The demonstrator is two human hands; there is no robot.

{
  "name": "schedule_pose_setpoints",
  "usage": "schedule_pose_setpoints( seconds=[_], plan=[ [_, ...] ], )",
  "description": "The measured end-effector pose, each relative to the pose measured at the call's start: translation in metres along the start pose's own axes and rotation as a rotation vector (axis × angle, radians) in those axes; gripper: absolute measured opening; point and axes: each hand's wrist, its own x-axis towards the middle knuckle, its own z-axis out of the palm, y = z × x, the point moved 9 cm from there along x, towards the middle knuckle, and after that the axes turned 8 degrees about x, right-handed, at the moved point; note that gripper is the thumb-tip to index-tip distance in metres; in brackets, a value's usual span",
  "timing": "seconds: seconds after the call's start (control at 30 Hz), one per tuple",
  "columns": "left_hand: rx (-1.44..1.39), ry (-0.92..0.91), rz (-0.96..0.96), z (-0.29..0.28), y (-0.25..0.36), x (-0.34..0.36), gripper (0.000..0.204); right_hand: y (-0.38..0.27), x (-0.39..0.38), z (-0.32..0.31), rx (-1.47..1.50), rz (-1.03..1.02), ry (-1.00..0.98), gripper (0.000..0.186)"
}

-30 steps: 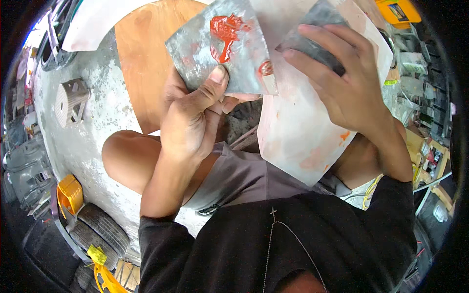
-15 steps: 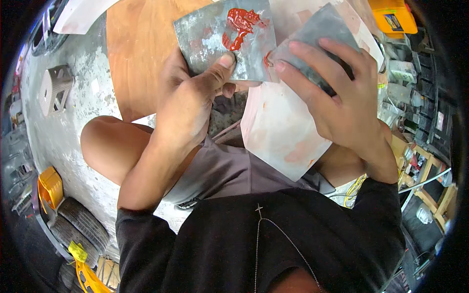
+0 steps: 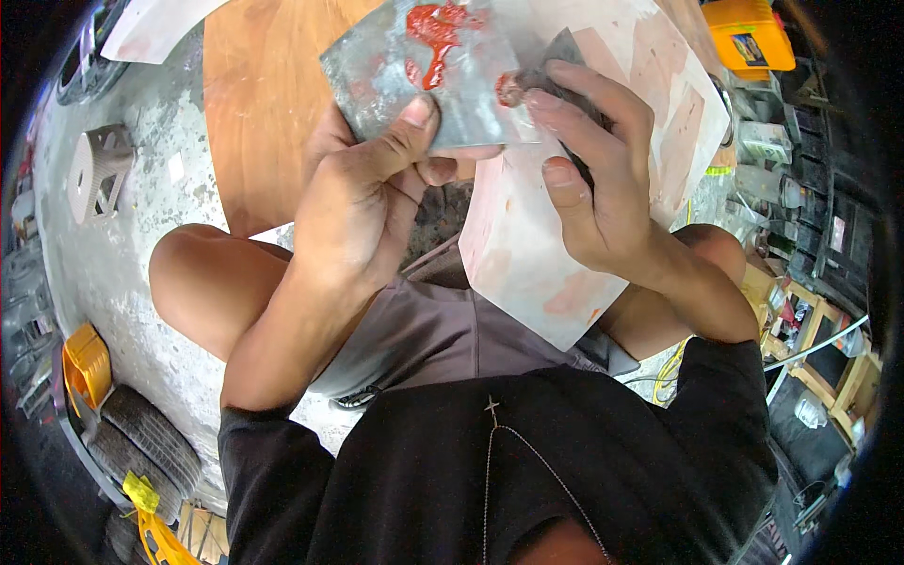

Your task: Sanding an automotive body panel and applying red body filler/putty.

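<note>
— What is under the person?

— A grey, dusty concrete floor (image 3: 113, 273). A brown wooden board (image 3: 264, 104) lies on it, and a small block (image 3: 99, 174) sits off to the left. Tyres (image 3: 141, 447) are at the lower left, and an orange box (image 3: 749, 33) is at the top right.

— What do the hands hold?

— The left hand (image 3: 363, 202) has its fingers closed on a grey metal plate (image 3: 428, 75) with red paste (image 3: 438, 28) on it. The right hand (image 3: 593, 179) pinches a dark scraper (image 3: 560, 61) at the plate's edge, above a pale pink block (image 3: 556, 245) on the lap.
</note>
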Motion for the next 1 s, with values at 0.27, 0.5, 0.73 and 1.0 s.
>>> schedule_pose_setpoints(
  seconds=[0.27,0.5,0.73,1.0],
  plan=[
    [0.431,0.221,0.343,-0.018,0.043,-0.009,0.020,-0.004,0.022,-0.009,-0.256,0.016,-0.260,0.033],
    [0.831,0.319,0.419,-0.005,0.034,-0.017,0.032,-0.024,0.020,0.007,-0.386,0.142,-0.392,0.037],
    [0.468,0.277,0.374,-0.015,0.044,-0.010,0.025,-0.019,0.008,0.013,-0.314,0.228,-0.629,0.044],
    [0.202,0.173,0.064,-0.013,0.018,-0.001,0.037,-0.040,0.020,-0.019,0.010,-0.094,-0.168,0.045]
  ],
)
